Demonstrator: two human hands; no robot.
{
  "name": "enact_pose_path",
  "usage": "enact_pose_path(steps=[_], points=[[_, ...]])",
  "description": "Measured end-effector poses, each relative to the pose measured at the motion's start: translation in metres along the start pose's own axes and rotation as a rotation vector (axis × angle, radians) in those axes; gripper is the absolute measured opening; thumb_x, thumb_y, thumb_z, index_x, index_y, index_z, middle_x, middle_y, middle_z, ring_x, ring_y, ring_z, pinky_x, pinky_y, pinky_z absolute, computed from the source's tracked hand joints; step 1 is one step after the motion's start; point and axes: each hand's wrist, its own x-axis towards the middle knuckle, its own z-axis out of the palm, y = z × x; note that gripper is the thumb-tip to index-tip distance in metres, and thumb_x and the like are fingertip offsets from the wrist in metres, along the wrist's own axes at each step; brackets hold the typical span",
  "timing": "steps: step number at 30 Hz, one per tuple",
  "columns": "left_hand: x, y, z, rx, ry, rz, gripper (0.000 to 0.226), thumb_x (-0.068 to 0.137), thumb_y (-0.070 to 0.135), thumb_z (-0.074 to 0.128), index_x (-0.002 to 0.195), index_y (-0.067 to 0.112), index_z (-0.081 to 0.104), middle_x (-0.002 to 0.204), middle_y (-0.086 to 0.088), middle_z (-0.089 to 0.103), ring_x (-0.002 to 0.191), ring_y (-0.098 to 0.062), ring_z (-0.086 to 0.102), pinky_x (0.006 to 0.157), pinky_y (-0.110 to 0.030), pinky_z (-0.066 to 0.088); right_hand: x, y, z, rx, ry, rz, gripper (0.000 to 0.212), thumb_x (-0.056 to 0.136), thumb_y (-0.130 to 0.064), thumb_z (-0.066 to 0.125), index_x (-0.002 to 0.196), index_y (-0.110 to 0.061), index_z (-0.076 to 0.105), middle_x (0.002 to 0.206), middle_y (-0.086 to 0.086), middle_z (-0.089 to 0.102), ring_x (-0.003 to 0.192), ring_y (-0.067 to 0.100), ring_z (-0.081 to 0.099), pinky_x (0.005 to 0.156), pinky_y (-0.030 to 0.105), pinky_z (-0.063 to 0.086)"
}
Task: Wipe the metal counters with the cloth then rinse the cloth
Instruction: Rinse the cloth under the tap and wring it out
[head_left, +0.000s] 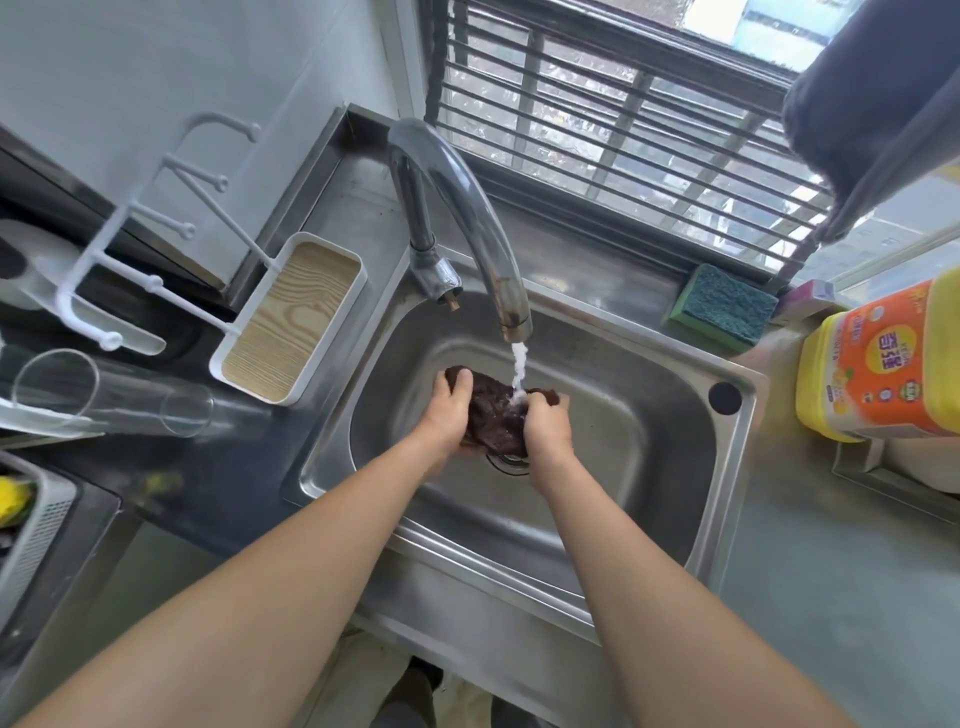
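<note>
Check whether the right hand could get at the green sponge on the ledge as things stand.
Probably yes, once it lets go. The right hand grips the cloth under the tap. The sponge sits on the ledge behind the sink, to the right, with nothing between them.

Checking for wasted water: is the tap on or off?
On: a white stream falls from the tap onto the cloth over the sink.

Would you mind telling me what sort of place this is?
Most likely a small home kitchen: a stainless steel sink under a running tap, a scrubbing sponge on the ledge, and a detergent bottle beside it.
</note>
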Motion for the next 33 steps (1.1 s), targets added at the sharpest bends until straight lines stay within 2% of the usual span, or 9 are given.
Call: enact_pose_path(steps=[2, 4, 9, 15, 19, 23, 27, 30, 33], points=[[0.000, 0.001, 0.007, 0.067, 0.017, 0.072, 0.044, 0.105, 0.050, 0.034, 0.134, 0.022, 0.052, 0.134, -0.008, 0.060, 0.116, -0.025, 0.061, 0.100, -0.046, 0.052, -0.013, 0.000, 0.007, -0.129, -0.117, -0.130, 0.027, 0.093, -0.040, 0.055, 0.116, -0.025, 0.054, 0.105, 0.002, 0.069, 0.099, 0.020, 0.065, 0.096, 0.042, 0.052], [-0.003, 0.003, 0.017, 0.014, 0.020, 0.033, 0.048, 0.103, 0.056, 0.034, 0.113, 0.022, 0.067, 0.119, -0.009, 0.069, 0.109, -0.024, 0.065, 0.101, -0.043, 0.051, -0.023, 0.003, 0.016, -0.162, -0.182, -0.187, 0.045, 0.085, -0.065, 0.057, 0.107, -0.026, 0.058, 0.097, -0.004, 0.071, 0.094, 0.014, 0.067, 0.089, 0.036, 0.053], [-0.001, 0.003, 0.026, -0.073, 0.042, -0.066, 0.058, 0.099, 0.063, 0.040, 0.085, 0.018, 0.074, 0.092, -0.007, 0.075, 0.089, -0.026, 0.071, 0.083, -0.038, 0.057, -0.018, -0.003, 0.016, -0.327, 0.081, -0.205, 0.049, 0.089, -0.064, 0.056, 0.100, -0.016, 0.063, 0.099, 0.007, 0.071, 0.100, 0.031, 0.062, 0.077, 0.031, 0.038], [-0.004, 0.000, 0.015, -0.017, -0.101, -0.062, 0.029, 0.098, 0.039, 0.057, 0.082, 0.016, 0.066, 0.060, 0.003, 0.067, 0.045, -0.008, 0.061, 0.042, -0.013, 0.042, -0.007, -0.011, 0.001, -0.061, 0.248, 0.012, 0.058, 0.094, -0.058, 0.047, 0.111, -0.006, 0.068, 0.115, 0.020, 0.069, 0.108, 0.040, 0.063, 0.086, 0.039, 0.052], [-0.004, 0.004, 0.014, -0.077, 0.045, -0.148, 0.037, 0.101, 0.047, 0.048, 0.105, 0.016, 0.067, 0.087, -0.004, 0.071, 0.064, -0.015, 0.064, 0.049, -0.020, 0.046, -0.002, -0.005, -0.003, 0.018, 0.175, 0.055, 0.072, 0.082, -0.070, 0.037, 0.119, -0.015, 0.065, 0.121, 0.011, 0.068, 0.109, 0.036, 0.064, 0.096, 0.050, 0.053], [-0.004, 0.007, 0.024, -0.182, 0.065, -0.173, 0.053, 0.105, 0.048, 0.034, 0.124, 0.008, 0.063, 0.115, -0.015, 0.070, 0.092, -0.027, 0.066, 0.078, -0.034, 0.053, -0.018, 0.008, 0.013, -0.150, -0.084, -0.099, 0.052, 0.076, -0.071, 0.043, 0.099, -0.032, 0.069, 0.100, 0.000, 0.074, 0.100, 0.025, 0.068, 0.097, 0.049, 0.052], [-0.011, 0.008, 0.028, -0.126, -0.002, -0.182, 0.062, 0.103, 0.060, 0.027, 0.095, 0.018, 0.071, 0.086, -0.004, 0.070, 0.082, -0.020, 0.064, 0.071, -0.031, 0.050, -0.031, 0.008, 0.026, -0.111, -0.084, -0.116, 0.041, 0.091, -0.062, 0.045, 0.106, -0.029, 0.065, 0.101, 0.000, 0.073, 0.099, 0.022, 0.067, 0.096, 0.044, 0.052], [-0.017, 0.010, 0.031, -0.106, -0.036, -0.173, 0.051, 0.099, 0.058, 0.042, 0.085, 0.018, 0.070, 0.086, -0.007, 0.071, 0.081, -0.024, 0.067, 0.075, -0.033, 0.053, -0.026, 0.003, 0.022, -0.161, 0.049, -0.133, 0.042, 0.098, -0.058, 0.039, 0.102, -0.022, 0.062, 0.103, 0.006, 0.071, 0.101, 0.028, 0.064, 0.094, 0.042, 0.050], [-0.018, 0.007, 0.030, -0.046, -0.034, -0.136, 0.035, 0.095, 0.044, 0.053, 0.079, 0.016, 0.067, 0.077, -0.007, 0.068, 0.065, -0.022, 0.064, 0.059, -0.025, 0.051, -0.019, -0.005, 0.015, -0.203, 0.085, -0.097, 0.052, 0.096, -0.062, 0.038, 0.096, -0.018, 0.066, 0.103, 0.011, 0.073, 0.103, 0.033, 0.065, 0.096, 0.043, 0.050]])
